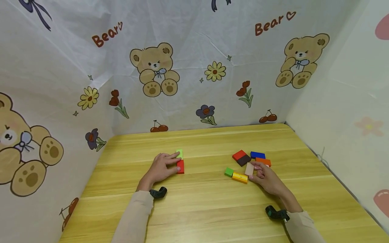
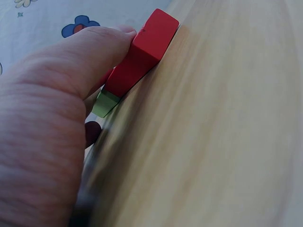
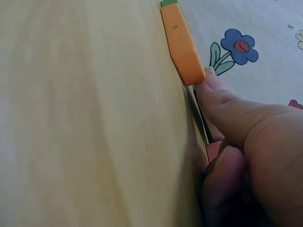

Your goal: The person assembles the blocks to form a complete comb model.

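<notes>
On the left of the table, a red block lies end to end with a light green block. My left hand reaches them from the left, thumb on the red block and a fingertip over the green one. In the left wrist view the thumb lies along the red block's upper edge. My right hand pinches a beige block between thumb and index finger. A pink block is partly hidden beneath this hand. Beside the beige block lies a yellow block.
Around my right hand are a green block, a second red block, a dark brown block, a blue block and an orange block. A bear-print cloth hangs behind the wooden table.
</notes>
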{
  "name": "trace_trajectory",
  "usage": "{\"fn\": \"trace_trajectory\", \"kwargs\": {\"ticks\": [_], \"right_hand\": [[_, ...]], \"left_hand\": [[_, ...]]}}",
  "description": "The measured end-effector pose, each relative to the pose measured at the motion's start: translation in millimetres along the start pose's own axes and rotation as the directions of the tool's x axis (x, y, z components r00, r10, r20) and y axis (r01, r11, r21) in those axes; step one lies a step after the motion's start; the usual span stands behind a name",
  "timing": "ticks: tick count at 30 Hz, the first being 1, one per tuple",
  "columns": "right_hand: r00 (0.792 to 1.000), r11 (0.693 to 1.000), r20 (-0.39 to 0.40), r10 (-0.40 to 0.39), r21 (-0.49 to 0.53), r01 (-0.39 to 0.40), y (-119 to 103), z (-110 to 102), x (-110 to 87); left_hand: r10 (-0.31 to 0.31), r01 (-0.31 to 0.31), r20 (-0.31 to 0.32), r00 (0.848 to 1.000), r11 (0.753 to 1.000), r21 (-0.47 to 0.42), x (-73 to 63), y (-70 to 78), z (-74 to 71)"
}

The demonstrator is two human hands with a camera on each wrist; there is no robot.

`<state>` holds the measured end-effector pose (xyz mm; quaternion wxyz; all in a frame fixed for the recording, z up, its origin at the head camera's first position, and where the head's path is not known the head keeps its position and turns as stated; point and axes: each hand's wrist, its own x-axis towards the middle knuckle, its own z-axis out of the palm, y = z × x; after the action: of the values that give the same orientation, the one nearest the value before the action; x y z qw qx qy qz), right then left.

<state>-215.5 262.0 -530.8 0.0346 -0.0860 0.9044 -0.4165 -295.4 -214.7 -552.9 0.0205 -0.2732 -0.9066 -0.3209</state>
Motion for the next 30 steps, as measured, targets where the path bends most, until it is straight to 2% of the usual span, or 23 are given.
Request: {"fn": "trace_trajectory", "kwargs": {"ticks": [8,18,27,30], "right_hand": [[0.999,1.0,0.038,0.009,0.019,-0.01,-0.9,-2.1,-1.3],[1.0,1.0,0.026,0.005,0.018,-0.006,-10.6,-16.3,1.4],[0.997,0.991,0.06,-0.052,0.13,0.044,-34.0,-12.6,9.6],[0.996,0.99,0.065,-0.061,0.128,0.052,-42.6,-9.6,12.5]], "left_hand": [[-0.011,0.011,0.008,1.0,1.0,0.004,-2.0,-0.5,-0.9],[0.017,-0.017,-0.022,1.0,1.0,0.0,4.1,1.1,-2.2],[0.0,0.0,-0.01,1.0,1.0,0.001,2.7,1.3,-1.3],[0.0,0.0,-0.007,1.0,1.0,0.004,1.9,1.3,-0.2]]}}
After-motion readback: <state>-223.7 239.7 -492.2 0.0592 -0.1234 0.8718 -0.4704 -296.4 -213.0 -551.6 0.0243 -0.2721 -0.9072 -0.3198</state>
